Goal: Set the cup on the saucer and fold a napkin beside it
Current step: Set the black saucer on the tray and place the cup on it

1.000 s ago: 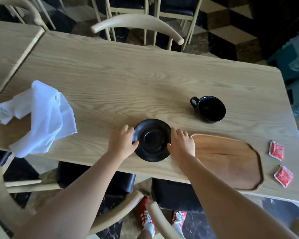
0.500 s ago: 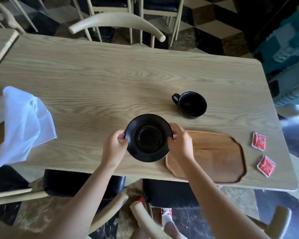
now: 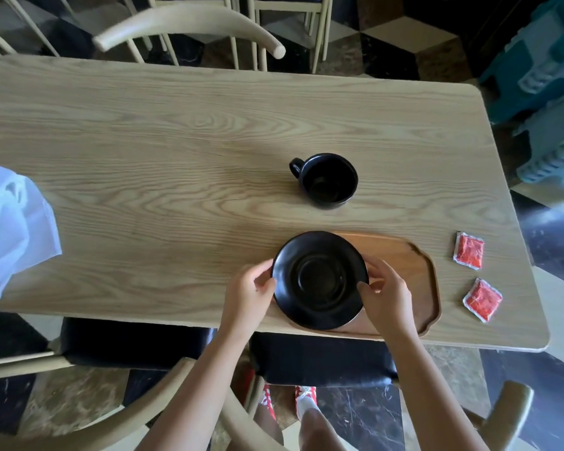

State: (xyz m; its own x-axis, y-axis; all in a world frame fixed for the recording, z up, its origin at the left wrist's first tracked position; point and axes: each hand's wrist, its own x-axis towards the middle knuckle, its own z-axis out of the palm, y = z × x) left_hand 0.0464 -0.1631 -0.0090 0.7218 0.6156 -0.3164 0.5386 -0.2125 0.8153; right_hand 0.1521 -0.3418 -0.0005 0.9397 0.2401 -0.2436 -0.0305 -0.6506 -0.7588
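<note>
Cup behind saucer (napkin far left).

Bare table left of cup

Wooden table: cup, tray, two red sachets, napkin.

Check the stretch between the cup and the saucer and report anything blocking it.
Nothing visible blocks it. Only bare table lies between the cup and the saucer, which both hands hold over the wooden tray.
</note>
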